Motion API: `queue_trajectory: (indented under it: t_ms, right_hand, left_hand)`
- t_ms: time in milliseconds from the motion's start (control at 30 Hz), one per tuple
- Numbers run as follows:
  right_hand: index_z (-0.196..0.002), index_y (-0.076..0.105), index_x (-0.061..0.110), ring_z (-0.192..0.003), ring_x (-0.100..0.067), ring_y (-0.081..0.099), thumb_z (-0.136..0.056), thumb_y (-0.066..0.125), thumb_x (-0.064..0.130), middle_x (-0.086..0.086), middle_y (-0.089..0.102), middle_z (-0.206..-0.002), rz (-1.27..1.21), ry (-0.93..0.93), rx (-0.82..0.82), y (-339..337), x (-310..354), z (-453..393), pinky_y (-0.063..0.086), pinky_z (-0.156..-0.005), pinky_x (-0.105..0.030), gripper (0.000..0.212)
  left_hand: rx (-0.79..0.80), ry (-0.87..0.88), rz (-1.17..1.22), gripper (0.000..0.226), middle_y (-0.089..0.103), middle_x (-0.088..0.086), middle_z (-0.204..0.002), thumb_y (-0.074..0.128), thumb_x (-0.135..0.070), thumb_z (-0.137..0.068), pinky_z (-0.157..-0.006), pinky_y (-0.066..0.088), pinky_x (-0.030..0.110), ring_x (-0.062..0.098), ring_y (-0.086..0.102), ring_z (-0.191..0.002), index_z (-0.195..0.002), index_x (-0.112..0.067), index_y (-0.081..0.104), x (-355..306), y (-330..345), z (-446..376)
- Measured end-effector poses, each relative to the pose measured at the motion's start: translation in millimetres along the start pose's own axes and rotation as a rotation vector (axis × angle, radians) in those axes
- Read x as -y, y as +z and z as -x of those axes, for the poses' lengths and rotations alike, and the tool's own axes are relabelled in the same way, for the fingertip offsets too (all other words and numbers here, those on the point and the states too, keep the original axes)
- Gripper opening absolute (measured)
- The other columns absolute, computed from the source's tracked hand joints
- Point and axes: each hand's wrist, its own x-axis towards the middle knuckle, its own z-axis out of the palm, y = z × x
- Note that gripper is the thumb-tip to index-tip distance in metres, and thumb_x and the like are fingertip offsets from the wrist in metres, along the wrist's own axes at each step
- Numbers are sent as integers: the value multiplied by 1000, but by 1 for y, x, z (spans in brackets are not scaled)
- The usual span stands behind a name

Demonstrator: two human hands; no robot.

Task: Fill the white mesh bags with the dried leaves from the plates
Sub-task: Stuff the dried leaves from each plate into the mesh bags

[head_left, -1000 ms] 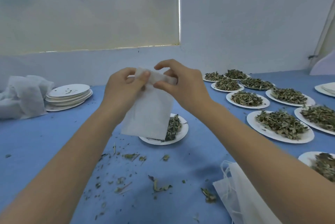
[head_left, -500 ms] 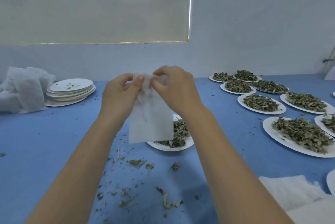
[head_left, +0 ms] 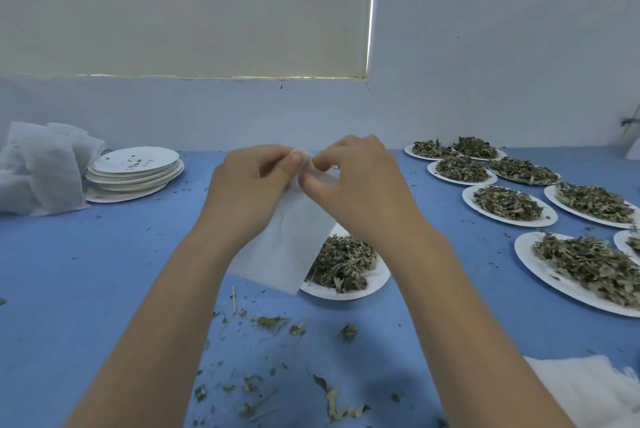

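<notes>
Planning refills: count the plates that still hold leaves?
8 in view: one under the bag; seven at right: two at the back, two next, then. Another edge is cut off; more may be hidden.

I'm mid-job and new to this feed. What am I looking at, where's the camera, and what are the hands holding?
There is no machine here: a person wears one camera on the head, looking forward and down. The left hand and right hand pinch the top edge of a white mesh bag, which hangs above the blue table. Behind it sits a plate of dried leaves; more full plates lie right. Far left are stacked empty plates and filled bags. Leaf crumbs lie scattered nearby.
</notes>
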Motion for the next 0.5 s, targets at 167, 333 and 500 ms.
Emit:
queue_trajectory:
  t_ms: [167,333,500]
  right_hand:
    - [-87,69,11,-79,-15,63,-87,59,43,-2,70,-80,-268,126,42,-3,2,2,51,-72,-34,34]
    - [-65,61,18,-75,-3,60,-81,71,35,5,69,-77,-343,76,104,-3,0,3,40,-63,-9,25]
    - [-71,72,16,-64,1,63,-84,69,29,9,68,-63,-426,8,33,-9,-1,4,42,-59,-8,19]
  left_hand:
    - [15,45,-27,25,69,0,-84,51,-26,-92,-80,45,36,21,59,-87,-77,-30,71,-6,0,1]
    - [-12,78,-121,21,67,-1,-76,53,-24,-92,-62,38,18,8,52,-70,-75,-26,66,-6,1,2]
    - [-52,116,-113,24,65,-22,-83,54,-26,-92,-70,36,7,3,55,-88,-78,-44,60,-14,0,4]
